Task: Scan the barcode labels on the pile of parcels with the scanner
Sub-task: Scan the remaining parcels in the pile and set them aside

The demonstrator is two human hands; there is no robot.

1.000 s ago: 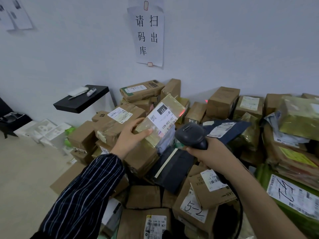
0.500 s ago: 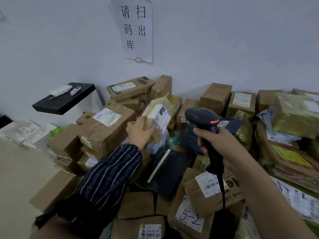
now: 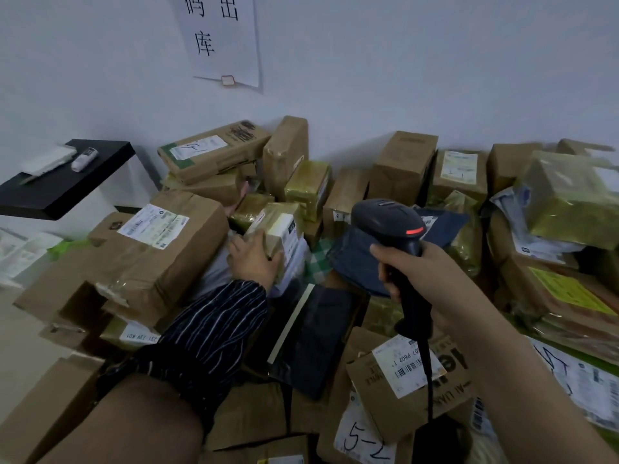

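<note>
L hand [image 3: 254, 261] grips 1 small taped parcel [image 3: 276, 229] w/ white label. R hand [image 3: 418, 279] curled round 1 scanner [image 3: 388, 222], red light on, over the parcel pile [image 3: 160, 262].

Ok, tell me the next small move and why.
Probably the left hand releases the yellow-taped parcel and reaches for another: it was held before the scanner a second ago, and now it is back down on the pile.

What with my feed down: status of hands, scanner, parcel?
Left hand grips taped parcel at the pile. Right hand holds scanner upright, right of it. Nothing seen between them.
</note>
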